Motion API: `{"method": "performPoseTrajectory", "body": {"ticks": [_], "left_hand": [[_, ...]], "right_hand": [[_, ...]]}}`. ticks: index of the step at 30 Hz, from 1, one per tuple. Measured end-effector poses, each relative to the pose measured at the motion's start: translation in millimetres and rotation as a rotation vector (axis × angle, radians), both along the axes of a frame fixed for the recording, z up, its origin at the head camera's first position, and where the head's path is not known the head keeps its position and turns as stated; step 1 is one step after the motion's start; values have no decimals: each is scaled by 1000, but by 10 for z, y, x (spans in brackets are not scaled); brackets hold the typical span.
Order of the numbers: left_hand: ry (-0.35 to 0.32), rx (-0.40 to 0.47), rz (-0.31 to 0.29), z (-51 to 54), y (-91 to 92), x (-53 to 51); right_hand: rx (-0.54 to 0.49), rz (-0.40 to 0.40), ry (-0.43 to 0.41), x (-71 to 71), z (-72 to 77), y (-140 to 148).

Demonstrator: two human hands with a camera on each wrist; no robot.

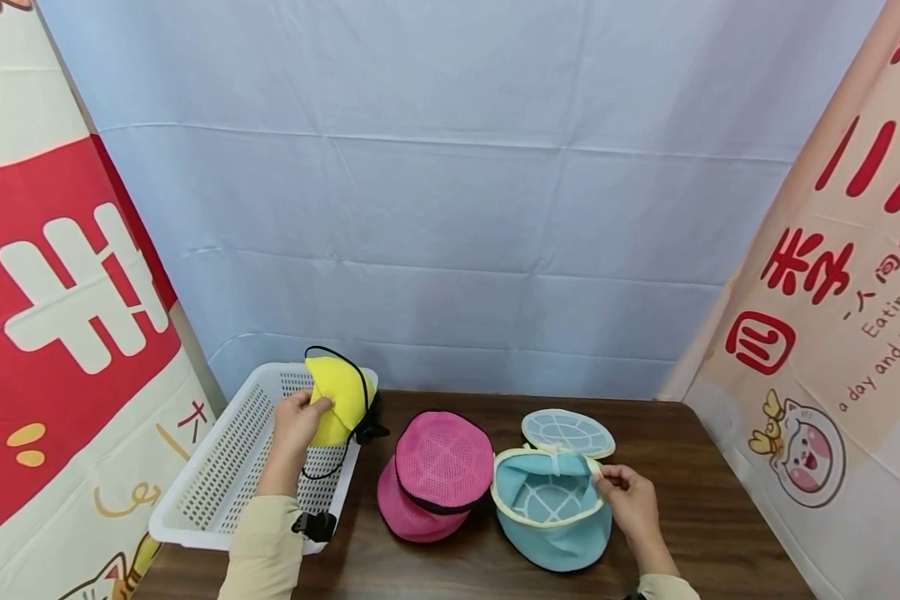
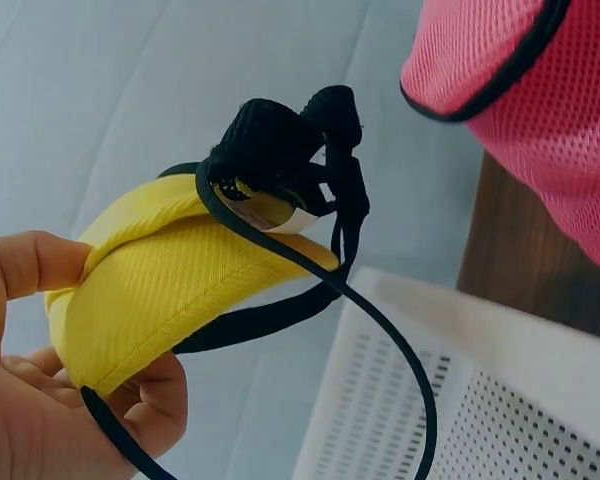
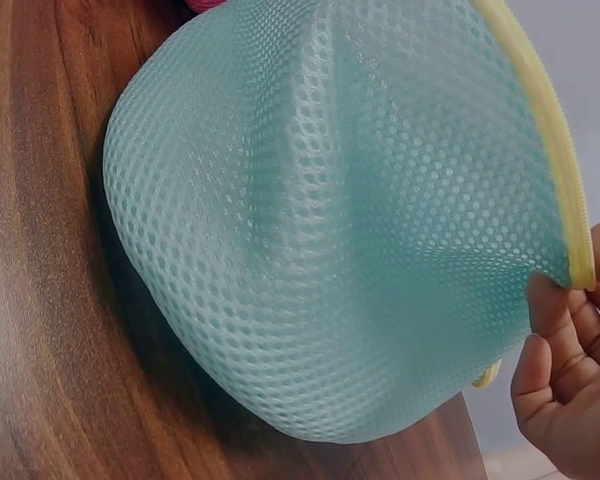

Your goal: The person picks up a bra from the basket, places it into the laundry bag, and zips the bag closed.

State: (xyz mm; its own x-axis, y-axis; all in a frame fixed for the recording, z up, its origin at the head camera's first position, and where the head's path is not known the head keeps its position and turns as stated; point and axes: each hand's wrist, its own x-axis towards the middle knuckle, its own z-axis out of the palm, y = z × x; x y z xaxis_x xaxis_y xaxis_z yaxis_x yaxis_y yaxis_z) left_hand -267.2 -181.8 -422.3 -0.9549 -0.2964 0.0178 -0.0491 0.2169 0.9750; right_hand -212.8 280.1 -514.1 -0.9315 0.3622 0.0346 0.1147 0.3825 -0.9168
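Note:
My left hand (image 1: 294, 429) pinches a folded yellow bra (image 1: 342, 398) with black straps above the white basket. In the left wrist view, thumb and fingers grip the edge of the yellow cup (image 2: 160, 300), and the black straps (image 2: 280, 150) bunch and dangle beyond it. My right hand (image 1: 636, 504) pinches the pale yellow zipper rim of a light blue mesh laundry bag (image 1: 558, 546). That bag's mouth faces up, its round lid (image 1: 570, 432) folded back behind it. The right wrist view shows the bag's mesh side (image 3: 320, 250) close up.
A white perforated basket (image 1: 195, 500) stands on the left of the dark wooden table (image 1: 682, 467). Between basket and blue bag sits a pink mesh laundry bag (image 1: 450, 462) with black trim. Hanging cloths (image 1: 450, 208) surround the table's back and sides.

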Motion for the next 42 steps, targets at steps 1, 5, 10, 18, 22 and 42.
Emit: {"method": "performPoseTrajectory", "body": {"ticks": [1, 5, 10, 18, 22, 42], "left_hand": [[2, 3, -9, 8, 15, 8], [25, 32, -30, 25, 66, 16], [73, 68, -49, 31, 114, 16], [99, 113, -87, 30, 201, 46], [110, 125, -100, 27, 252, 79], [174, 125, -214, 20, 545, 218]], "right_hand": [[2, 1, 1, -1, 3, -1], [9, 15, -15, -3, 7, -1], [0, 31, -50, -1, -1, 2], [-5, 30, -56, -5, -6, 1], [-6, 36, -69, -3, 0, 9], [5, 8, -90, 13, 2, -2]]}}
